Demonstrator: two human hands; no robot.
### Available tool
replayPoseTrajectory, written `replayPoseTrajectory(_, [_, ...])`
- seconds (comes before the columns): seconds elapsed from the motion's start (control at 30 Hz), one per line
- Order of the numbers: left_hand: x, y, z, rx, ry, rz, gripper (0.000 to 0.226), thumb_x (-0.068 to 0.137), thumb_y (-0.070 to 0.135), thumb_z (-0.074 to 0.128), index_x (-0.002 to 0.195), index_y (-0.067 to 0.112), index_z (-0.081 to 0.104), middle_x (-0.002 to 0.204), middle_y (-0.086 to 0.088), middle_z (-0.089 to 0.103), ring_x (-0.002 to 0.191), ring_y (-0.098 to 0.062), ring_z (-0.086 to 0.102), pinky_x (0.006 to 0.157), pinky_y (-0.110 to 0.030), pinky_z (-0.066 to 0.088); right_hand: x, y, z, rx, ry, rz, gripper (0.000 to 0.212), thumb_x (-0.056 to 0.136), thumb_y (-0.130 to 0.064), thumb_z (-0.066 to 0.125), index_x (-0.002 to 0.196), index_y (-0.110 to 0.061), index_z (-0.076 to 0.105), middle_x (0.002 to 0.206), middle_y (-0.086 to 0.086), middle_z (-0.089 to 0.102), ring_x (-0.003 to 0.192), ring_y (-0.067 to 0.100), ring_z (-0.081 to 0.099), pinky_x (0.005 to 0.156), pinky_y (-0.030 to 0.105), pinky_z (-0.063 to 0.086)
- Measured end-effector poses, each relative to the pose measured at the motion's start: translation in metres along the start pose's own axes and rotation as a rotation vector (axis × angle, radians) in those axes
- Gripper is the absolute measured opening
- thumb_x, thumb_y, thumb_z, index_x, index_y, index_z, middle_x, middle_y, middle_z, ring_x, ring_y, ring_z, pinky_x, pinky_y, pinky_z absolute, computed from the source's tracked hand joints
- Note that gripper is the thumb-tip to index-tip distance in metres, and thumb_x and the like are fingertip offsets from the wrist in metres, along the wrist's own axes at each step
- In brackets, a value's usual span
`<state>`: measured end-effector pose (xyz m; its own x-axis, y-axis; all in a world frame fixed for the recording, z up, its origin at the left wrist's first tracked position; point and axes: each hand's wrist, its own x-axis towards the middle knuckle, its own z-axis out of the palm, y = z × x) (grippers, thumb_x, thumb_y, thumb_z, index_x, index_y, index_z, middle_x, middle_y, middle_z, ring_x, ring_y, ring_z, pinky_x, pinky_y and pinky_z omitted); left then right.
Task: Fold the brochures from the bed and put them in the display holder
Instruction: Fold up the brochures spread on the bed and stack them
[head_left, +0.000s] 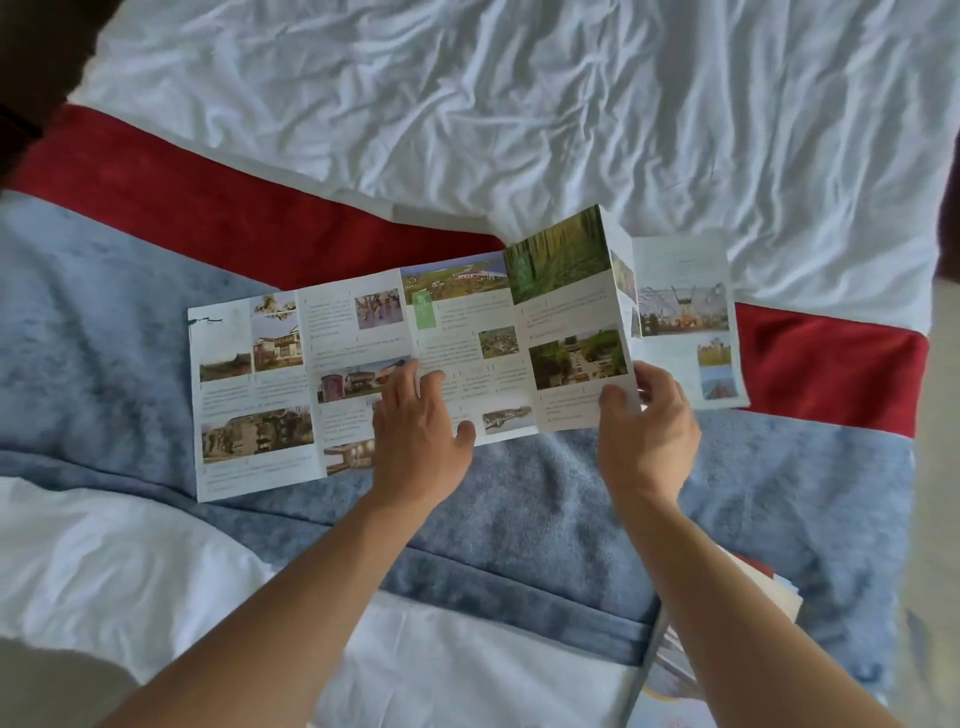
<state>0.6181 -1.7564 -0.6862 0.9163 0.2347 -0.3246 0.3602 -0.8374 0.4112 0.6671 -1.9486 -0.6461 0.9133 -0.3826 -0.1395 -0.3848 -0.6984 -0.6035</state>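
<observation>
A long multi-panel brochure (311, 364) with photos and text lies unfolded across the bed, over a blue blanket and a red band. My left hand (418, 431) rests flat on its middle panels, fingers spread and straight. My right hand (644, 421) pinches the lower edge of a right-hand panel, thumb on top, and that panel is raised along its crease. The last panel (685, 317) lies flat further right. No display holder shows.
A crumpled white sheet (519, 104) covers the far half of the bed. The blue blanket (104, 338) spreads under the brochure, with white bedding (104, 561) at the near left. More printed papers (769, 587) stick out at the lower right beside my right forearm.
</observation>
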Motion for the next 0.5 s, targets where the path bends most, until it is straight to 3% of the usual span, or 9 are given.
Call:
replayPoseTrajectory(0.1, [0.000, -0.005, -0.003, -0.070, 0.039, -0.006, 0.057, 0.093, 0.039, 0.059, 0.140, 0.010, 0.041, 0.153, -0.012, 0.030, 0.143, -0.029, 0.024, 0.113, -0.049, 0.032, -0.002, -0.011, 0.007, 0.015, -0.019, -0.044, 0.018, 0.092, -0.020, 0.055, 0.103, -0.021, 0.068, 0.098, -0.004, 0.071, 0.084, 0.014, 0.060, 0.063, 0.022, 0.045])
replayPoseTrajectory(0.2, [-0.001, -0.007, -0.006, -0.207, 0.110, -0.042, 0.055, 0.100, 0.049, 0.036, 0.139, 0.010, 0.044, 0.152, -0.010, 0.035, 0.143, -0.026, 0.026, 0.114, -0.049, 0.031, -0.016, -0.026, 0.018, 0.030, -0.049, -0.158, 0.012, 0.090, -0.019, 0.059, 0.098, -0.022, 0.067, 0.094, -0.009, 0.067, 0.080, 0.009, 0.056, 0.062, 0.007, 0.034])
replayPoseTrajectory(0.3, [-0.003, -0.012, -0.011, -0.282, 0.170, -0.055, 0.061, 0.099, 0.052, 0.028, 0.137, 0.009, 0.046, 0.147, -0.009, 0.042, 0.139, -0.025, 0.032, 0.112, -0.048, 0.033, -0.033, -0.039, 0.034, 0.000, -0.124, -0.258, 0.016, 0.088, -0.021, 0.063, 0.103, -0.024, 0.067, 0.102, -0.008, 0.066, 0.088, 0.014, 0.060, 0.065, 0.025, 0.043])
replayPoseTrajectory(0.5, [0.001, -0.042, -0.021, -0.289, 0.226, -0.138, 0.047, 0.099, 0.042, 0.045, 0.129, 0.007, 0.049, 0.139, -0.013, 0.047, 0.130, -0.030, 0.039, 0.107, -0.051, 0.036, -0.059, -0.049, 0.067, -0.200, -0.268, -0.437, 0.026, 0.086, -0.026, 0.065, 0.112, -0.022, 0.065, 0.116, -0.003, 0.064, 0.098, 0.021, 0.061, 0.067, 0.035, 0.053])
